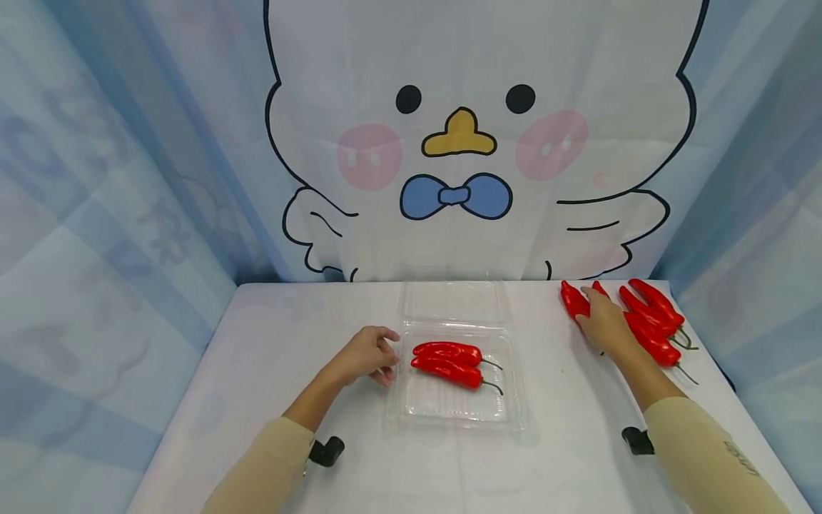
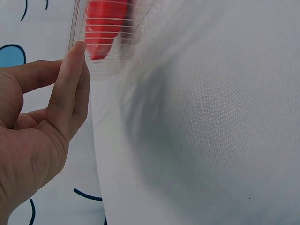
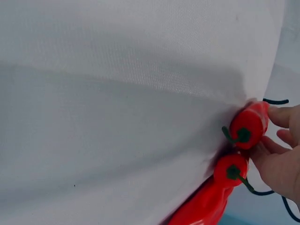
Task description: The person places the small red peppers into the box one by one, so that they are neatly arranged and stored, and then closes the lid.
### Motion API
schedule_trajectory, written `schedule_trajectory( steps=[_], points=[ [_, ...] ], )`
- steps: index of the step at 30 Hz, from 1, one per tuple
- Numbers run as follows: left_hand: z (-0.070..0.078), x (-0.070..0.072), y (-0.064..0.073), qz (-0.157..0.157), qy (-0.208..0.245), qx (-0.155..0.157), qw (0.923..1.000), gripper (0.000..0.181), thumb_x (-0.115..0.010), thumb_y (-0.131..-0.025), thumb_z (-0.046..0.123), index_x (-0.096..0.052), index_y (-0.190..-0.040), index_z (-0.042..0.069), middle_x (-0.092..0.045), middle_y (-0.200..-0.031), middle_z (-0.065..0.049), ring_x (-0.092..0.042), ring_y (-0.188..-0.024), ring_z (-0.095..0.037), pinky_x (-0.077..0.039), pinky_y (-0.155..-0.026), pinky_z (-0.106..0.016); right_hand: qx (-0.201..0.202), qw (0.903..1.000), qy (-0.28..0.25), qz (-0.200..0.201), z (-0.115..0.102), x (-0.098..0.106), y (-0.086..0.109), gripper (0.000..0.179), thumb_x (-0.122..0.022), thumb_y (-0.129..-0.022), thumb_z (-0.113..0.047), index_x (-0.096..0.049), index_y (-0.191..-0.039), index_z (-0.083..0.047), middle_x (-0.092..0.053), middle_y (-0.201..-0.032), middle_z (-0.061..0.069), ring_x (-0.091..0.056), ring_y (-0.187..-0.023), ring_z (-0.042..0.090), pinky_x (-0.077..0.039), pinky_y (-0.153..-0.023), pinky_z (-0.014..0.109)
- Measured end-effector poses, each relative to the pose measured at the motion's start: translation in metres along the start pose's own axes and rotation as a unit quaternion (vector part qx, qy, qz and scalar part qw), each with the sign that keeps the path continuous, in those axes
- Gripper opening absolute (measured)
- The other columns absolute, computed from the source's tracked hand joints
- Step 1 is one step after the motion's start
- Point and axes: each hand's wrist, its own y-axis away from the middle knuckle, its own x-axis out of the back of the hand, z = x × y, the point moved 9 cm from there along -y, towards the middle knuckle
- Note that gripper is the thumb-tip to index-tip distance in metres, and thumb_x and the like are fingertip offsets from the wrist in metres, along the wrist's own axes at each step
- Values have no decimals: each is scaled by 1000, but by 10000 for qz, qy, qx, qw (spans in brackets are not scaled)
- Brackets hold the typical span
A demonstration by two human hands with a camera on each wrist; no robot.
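No text can be read for certain.
A small dark line of lettering [image 1: 741, 457] runs slantwise along the outer side of the right sleeve [image 1: 703, 446], too small and blurred to make out (it looks like a short word, but the letters do not resolve). On the left curtain [image 1: 96, 285], pale blue-grey marks [image 1: 169, 232] show faintly in the cloth; some resemble characters, yet they are too washed out to tell whether they are writing or pattern.
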Motion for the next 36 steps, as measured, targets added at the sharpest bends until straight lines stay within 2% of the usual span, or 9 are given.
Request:
schedule_trajectory(
  steps=[5,11,23,36],
  points=[
    [0,0,0,-16,28,-37,10000,46,-69,-94,-1,-55,-138,-4,-65,-93,-15,-70,-63,-20,-65,-60,-33,36,10000,18,2,0,-2,0,80,-70,-94,-5,-24,-159,6,-36,-152,38,-38,-136,58,-50,-100,69],
    [-1,0,-1,-33,22,-73,10000,46,-69,-94,-2,-55,-138,-4,-65,-92,-15,-70,-62,-19,-64,-59,-33,231,9997,21,-33,-2,-3,1,82,-73,-93,-8,-25,-158,7,-39,-151,37,-40,-134,55,-50,-101,68],
    [1,0,0,-10,7,-62,10000,46,-69,-94,-2,-55,-138,-4,-65,-93,-15,-70,-62,-20,-65,-59,-34,22,9999,-18,-152,4,-7,4,94,-80,-90,-20,-22,-160,4,-35,-153,38,-37,-135,57,-52,-100,67],
    [-1,0,-2,-41,-48,-77,10000,45,-69,-95,0,-56,-138,-3,-66,-94,-16,-70,-62,-20,-64,-59,-33,-43,9998,-68,-171,10,-15,1,91,-78,-92,-22,-23,-158,9,-34,-152,40,-35,-136,57,-47,-104,70]
  ],
)
